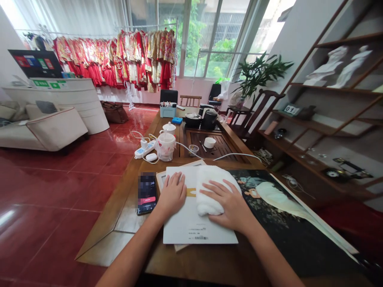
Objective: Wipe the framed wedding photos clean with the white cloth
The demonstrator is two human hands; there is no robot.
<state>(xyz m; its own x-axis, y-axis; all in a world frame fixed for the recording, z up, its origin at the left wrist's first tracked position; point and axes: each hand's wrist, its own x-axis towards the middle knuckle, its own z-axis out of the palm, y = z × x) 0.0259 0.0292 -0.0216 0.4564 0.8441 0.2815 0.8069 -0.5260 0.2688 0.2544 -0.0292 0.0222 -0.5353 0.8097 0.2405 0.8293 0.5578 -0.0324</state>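
Note:
A white book or board [209, 235] with a barcode and a small tan mark lies on a wooden table. My left hand [172, 194] rests flat on its left side, fingers stretched out. On the right half sits a thick, folded white cloth [209, 207]. My right hand [231, 205] is spread over that cloth, its thumb at the cloth's near edge and its fingers apart on top. Beneath the book, a pale wooden frame or board [194, 164] peeks out. Left of it lies a phone [146, 195] with a lit screen.
A dark printed picture [287, 231] covers the table's right side. Beyond the book stand a lidded white cup [168, 128], a white container [166, 146], a power strip [145, 149] with cables, and a tea tray [223, 153] with a small bowl [210, 142]. Shelves [314, 129] rise at right.

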